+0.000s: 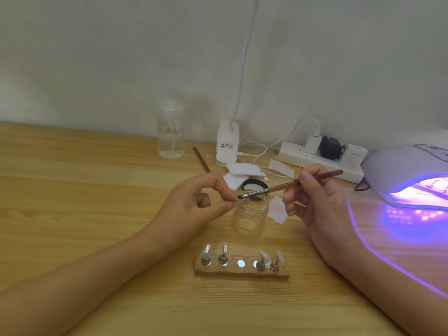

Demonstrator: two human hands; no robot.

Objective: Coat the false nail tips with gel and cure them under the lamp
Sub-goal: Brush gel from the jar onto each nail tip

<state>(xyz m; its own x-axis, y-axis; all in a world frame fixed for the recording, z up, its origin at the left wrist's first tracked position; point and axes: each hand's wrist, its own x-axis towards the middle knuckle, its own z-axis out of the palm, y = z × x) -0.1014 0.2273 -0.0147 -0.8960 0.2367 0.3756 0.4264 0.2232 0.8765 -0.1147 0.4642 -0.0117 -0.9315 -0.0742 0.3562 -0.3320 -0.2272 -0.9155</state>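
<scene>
Far left on my wooden table [72,190], near the wall, stands a clear pump bottle [171,134], with a thin brown stick [201,160] lying just beside it. My left hand [194,204] hovers over the table with thumb and forefinger pinched together on something small; it is too small for me to tell what it is. Below and between my hands, nearer to me, sits the holder block [242,270]. Four false nail tips [206,249] stand upright on its pegs, two at the left end and two at the right, and the middle spot shows a flat metal disc. Neither hand touches them.

Just right of my left fingertips stands an open clear jar [251,214], with its black lid [254,184] and some white pads [238,172] behind it. The brush [291,184] slants over the jar's rim, its bristles meeting my pinched left fingertips. My right hand [320,202] grasps the brush handle like a pen, between thumb and fingers. Behind it lies a white power strip [315,161]. At the far right the curing lamp [407,173] glows purple, well apart from the tips on the block.
</scene>
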